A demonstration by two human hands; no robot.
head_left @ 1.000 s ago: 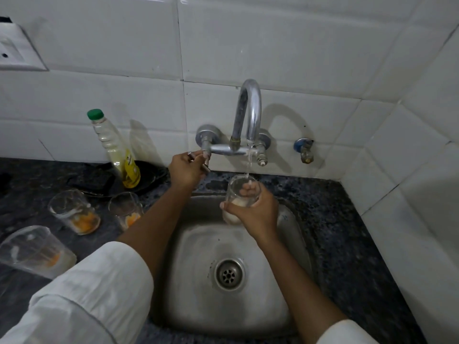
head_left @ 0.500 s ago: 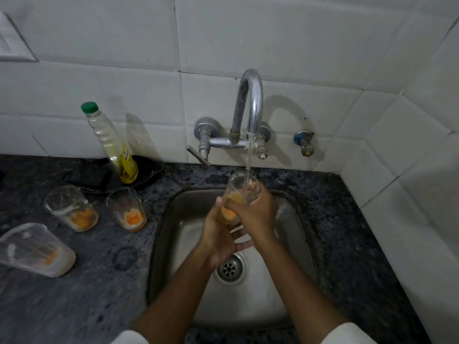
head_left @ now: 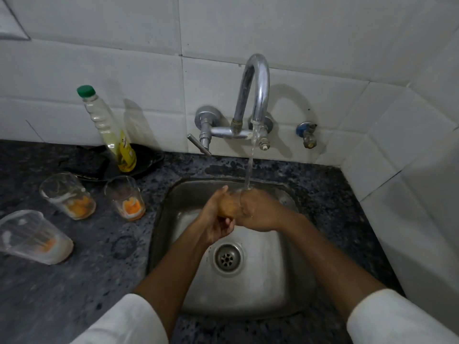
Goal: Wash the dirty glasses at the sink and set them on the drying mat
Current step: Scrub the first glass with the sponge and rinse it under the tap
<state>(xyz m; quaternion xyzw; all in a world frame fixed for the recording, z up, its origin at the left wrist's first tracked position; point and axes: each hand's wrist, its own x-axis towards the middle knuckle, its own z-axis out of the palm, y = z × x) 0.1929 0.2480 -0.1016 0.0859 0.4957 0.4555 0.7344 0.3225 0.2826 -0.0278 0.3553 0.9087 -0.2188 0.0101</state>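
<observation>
Over the steel sink (head_left: 293, 289), both my hands hold one glass (head_left: 229, 204) under the running water of the tap (head_left: 255, 95). My left hand (head_left: 213, 219) cups its orange-stained lower part; my right hand (head_left: 258, 209) wraps around its top, where the water stream lands. Most of the glass is hidden by my fingers. Three dirty glasses stand on the dark counter at the left: one (head_left: 126, 198) nearest the sink, one (head_left: 67, 196) further left, and one (head_left: 32, 238) lying tilted at the left edge. All hold orange residue.
A bottle of yellow liquid with a green cap (head_left: 109, 130) stands on a black plate (head_left: 99, 167) behind the glasses. The tap lever (head_left: 198, 144) points forward-left. A small blue-handled valve (head_left: 306, 135) sits on the tiled wall at the right. White tiles close the right side.
My left hand left the tap lever and came down to the glass beside my right hand. The water runs more strongly, and the glass has dropped lower into the sink.
</observation>
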